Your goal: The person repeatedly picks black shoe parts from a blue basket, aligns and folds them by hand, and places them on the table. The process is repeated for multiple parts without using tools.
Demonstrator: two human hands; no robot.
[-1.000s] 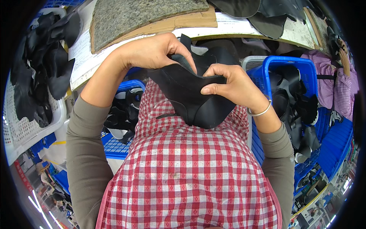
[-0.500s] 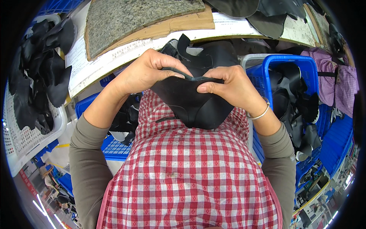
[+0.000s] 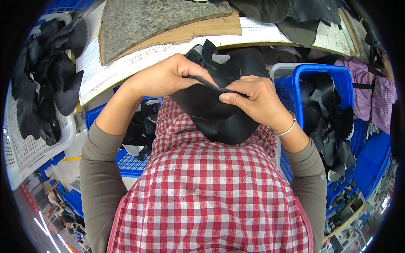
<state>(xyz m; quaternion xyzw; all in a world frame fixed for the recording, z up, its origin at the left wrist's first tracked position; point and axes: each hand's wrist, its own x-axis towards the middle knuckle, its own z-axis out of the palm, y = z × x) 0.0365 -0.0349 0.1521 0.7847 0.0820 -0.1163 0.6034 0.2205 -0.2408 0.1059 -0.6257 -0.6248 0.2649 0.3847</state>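
Observation:
A stitched black leather piece (image 3: 215, 111), which looks like a shoe upper, hangs over my lap against the red-and-white checked apron (image 3: 202, 181). My left hand (image 3: 173, 78) pinches its top edge between thumb and fingers. Close beside it, my right hand (image 3: 255, 97), with a bangle at the wrist, grips the same edge, thumb on the near face. The two hands almost meet along the folded rim. Behind them more black leather (image 3: 236, 63) with a curled strip stands up toward the bench; whether it belongs to the held piece I cannot tell.
A white bench (image 3: 88, 86) crosses ahead, bearing a grey stone-like slab (image 3: 160, 25) on cardboard (image 3: 211, 27) and dark leather pieces (image 3: 299, 29). A white basket (image 3: 67, 128) of black pieces stands left, a blue basket (image 3: 297, 90) of them right. Someone's purple checked sleeve (image 3: 360, 69) shows far right.
My right thumb and fingers have shifted slightly along the edge, and the hands are a little closer together. Both hands keep hold of the leather piece. The whole view has moved slightly.

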